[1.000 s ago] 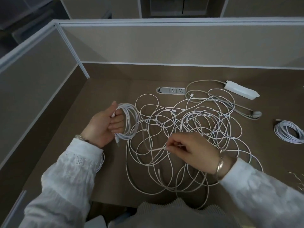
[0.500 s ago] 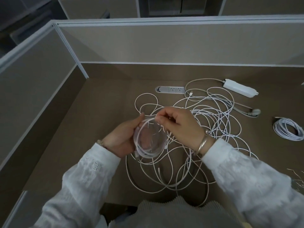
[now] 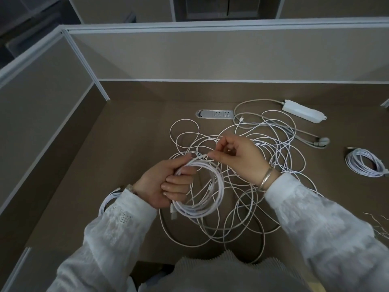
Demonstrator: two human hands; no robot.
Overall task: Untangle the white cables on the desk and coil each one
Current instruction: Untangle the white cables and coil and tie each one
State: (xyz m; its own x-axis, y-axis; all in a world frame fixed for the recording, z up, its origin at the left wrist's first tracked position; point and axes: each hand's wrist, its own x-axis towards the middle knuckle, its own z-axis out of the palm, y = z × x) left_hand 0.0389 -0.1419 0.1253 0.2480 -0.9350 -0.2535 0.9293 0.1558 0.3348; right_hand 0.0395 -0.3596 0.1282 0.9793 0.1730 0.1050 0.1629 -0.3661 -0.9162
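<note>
My left hand (image 3: pixel 166 185) grips a partly wound coil of white cable (image 3: pixel 208 205) above the brown desk (image 3: pixel 130 157); a USB plug hangs at the coil's lower left. My right hand (image 3: pixel 237 159) pinches the free run of that same cable just above the coil's top. Behind and beneath both hands a tangle of white cables (image 3: pixel 271 144) spreads over the desk's middle. One finished coil (image 3: pixel 366 163) lies at the far right, and another coil (image 3: pixel 108 200) peeks out behind my left sleeve.
A white power strip (image 3: pixel 303 111) with its grey cord and plug (image 3: pixel 322 142) lies at the back right. A recessed socket panel (image 3: pixel 214 114) sits in the desk behind the tangle. Partition walls close off the left and back sides.
My left hand carried the coil from the left toward the middle. My right hand rose from the tangle with the strand and laid another loop onto the coil.
</note>
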